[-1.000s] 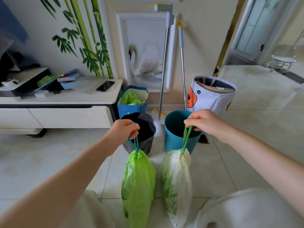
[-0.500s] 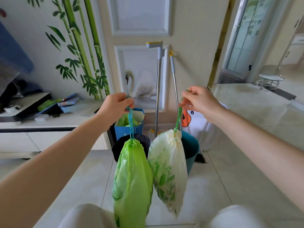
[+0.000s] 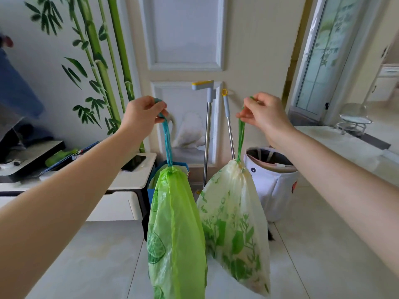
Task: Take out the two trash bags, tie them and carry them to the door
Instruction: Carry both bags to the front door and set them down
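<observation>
Two full trash bags hang in the air in front of me, side by side and touching. The bright green bag [image 3: 176, 234] hangs from its blue-green drawstring, which my left hand [image 3: 142, 114] grips at chest height. The pale white bag with green plant print [image 3: 234, 229] hangs from its green drawstring, pinched in my right hand [image 3: 262, 114]. Both bags are cinched shut at the neck. The two bins they came from are hidden behind the bags.
A white door [image 3: 185, 39] with a swan picture stands straight ahead, with two mop handles [image 3: 208, 130] leaning on it. A white fabric basket [image 3: 274, 186] sits to the right, a low TV cabinet [image 3: 129, 182] with a phone [image 3: 133, 162] to the left. A glass door [image 3: 323, 55] is at right.
Both hands have lifted the bags from the floor up to chest height, and my view has risen with them, so the bins have dropped out of sight behind the bags.
</observation>
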Available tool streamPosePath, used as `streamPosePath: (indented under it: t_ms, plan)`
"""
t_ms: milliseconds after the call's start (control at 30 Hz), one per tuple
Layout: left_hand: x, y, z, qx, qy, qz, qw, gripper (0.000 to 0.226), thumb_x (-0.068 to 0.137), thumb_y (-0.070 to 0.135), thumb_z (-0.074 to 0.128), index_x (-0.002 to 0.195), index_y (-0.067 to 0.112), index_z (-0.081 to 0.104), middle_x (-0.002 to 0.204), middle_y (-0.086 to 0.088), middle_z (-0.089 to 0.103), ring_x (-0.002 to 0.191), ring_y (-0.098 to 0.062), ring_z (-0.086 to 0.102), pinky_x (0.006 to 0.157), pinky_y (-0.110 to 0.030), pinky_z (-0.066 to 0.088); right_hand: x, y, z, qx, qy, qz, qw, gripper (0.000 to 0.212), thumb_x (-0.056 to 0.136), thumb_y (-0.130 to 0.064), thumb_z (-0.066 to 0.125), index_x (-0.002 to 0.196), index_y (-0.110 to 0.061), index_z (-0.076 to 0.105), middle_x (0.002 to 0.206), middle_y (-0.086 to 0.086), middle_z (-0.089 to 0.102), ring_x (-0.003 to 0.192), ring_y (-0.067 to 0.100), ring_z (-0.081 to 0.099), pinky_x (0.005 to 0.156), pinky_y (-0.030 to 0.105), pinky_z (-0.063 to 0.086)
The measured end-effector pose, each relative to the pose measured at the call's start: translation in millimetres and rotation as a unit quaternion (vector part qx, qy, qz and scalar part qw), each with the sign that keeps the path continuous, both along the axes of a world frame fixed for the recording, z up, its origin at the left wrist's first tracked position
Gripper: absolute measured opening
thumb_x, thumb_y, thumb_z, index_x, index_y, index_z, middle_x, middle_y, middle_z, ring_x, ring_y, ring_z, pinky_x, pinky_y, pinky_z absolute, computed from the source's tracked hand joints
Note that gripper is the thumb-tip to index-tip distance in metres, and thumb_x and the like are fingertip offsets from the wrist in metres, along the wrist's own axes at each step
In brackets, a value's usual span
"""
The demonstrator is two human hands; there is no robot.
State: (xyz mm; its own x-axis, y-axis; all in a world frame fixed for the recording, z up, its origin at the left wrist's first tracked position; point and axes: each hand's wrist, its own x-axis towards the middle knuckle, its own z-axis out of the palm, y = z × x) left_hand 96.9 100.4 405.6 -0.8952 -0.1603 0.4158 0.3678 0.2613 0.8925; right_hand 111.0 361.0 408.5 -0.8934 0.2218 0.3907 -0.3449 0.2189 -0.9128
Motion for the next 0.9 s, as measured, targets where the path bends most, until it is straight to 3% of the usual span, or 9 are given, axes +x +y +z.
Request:
streamPosePath:
  t_ms: [200, 400, 533, 600, 700, 767, 900]
  plan:
    - [-7, 9, 6, 0.004, 0.003, -0.016, 1.000, 0.015, 0.094, 0.011, 0.053, 0.101, 0.002, 0.064, 0.081, -0.003, 0.067, 0.077, -0.011, 0.064, 0.078, -0.021, 0.058, -4, 2, 8, 0.013, 0.014, 0.010, 1.000, 0.014, 0.094, -0.016, 0.053, 0.090, -0.003, 0.058, 0.072, 0.009, 0.064, 0.084, 0.026, 0.071, 0.079, 0.034, 0.060]
    - [-5, 11, 9, 0.001, 0.006, -0.024, 1.000, 0.017, 0.094, 0.012, 0.054, 0.103, 0.003, 0.065, 0.083, -0.003, 0.067, 0.080, -0.012, 0.064, 0.081, -0.025, 0.057, -2, 4, 10, 0.051, 0.024, -0.010, 0.998, 0.016, 0.093, -0.017, 0.054, 0.083, -0.006, 0.059, 0.070, 0.008, 0.057, 0.069, 0.018, 0.061, 0.075, 0.032, 0.058]
    - [-1, 15, 7, -0.023, 0.005, -0.027, 0.999, 0.015, 0.095, 0.011, 0.052, 0.100, 0.006, 0.066, 0.076, -0.001, 0.065, 0.069, -0.008, 0.061, 0.071, -0.017, 0.054, 5, -3, 10, 0.086, 0.023, -0.004, 0.996, 0.018, 0.092, -0.024, 0.055, 0.085, -0.008, 0.061, 0.086, 0.012, 0.055, 0.077, 0.018, 0.053, 0.074, 0.031, 0.054]
    - [-1, 16, 5, -0.027, 0.002, -0.022, 0.999, 0.015, 0.095, 0.010, 0.051, 0.098, 0.007, 0.065, 0.072, -0.001, 0.063, 0.065, -0.009, 0.059, 0.073, -0.023, 0.053, 7, -5, 10, 0.081, 0.018, 0.005, 0.997, 0.021, 0.093, -0.024, 0.054, 0.088, -0.006, 0.062, 0.088, 0.012, 0.056, 0.079, 0.018, 0.054, 0.072, 0.029, 0.054]
    - [-10, 17, 1, -0.016, -0.010, -0.031, 0.999, 0.016, 0.095, 0.009, 0.049, 0.098, 0.006, 0.065, 0.068, -0.002, 0.060, 0.063, -0.013, 0.061, 0.084, -0.040, 0.055, -2, -4, 9, 0.082, 0.019, -0.004, 0.996, 0.027, 0.092, -0.022, 0.054, 0.093, 0.003, 0.064, 0.085, 0.014, 0.054, 0.077, 0.019, 0.053, 0.068, 0.028, 0.050]
    - [-21, 19, -4, 0.003, -0.018, -0.040, 0.999, 0.017, 0.096, 0.010, 0.048, 0.099, 0.006, 0.064, 0.067, -0.003, 0.059, 0.059, -0.014, 0.063, 0.086, -0.047, 0.054, -14, -5, 9, 0.070, 0.010, 0.000, 0.998, 0.024, 0.092, -0.022, 0.054, 0.087, -0.001, 0.064, 0.080, 0.012, 0.054, 0.074, 0.020, 0.052, 0.067, 0.032, 0.049]
    - [-55, 28, -17, 0.043, -0.003, -0.041, 0.998, 0.018, 0.096, 0.013, 0.048, 0.094, 0.009, 0.066, 0.063, -0.001, 0.057, 0.056, -0.019, 0.056, 0.075, -0.044, 0.053, -51, -12, 4, 0.015, -0.001, 0.056, 0.998, 0.022, 0.093, -0.017, 0.052, 0.073, -0.010, 0.054, 0.059, 0.002, 0.042, 0.052, 0.016, 0.043, 0.056, 0.032, 0.038]
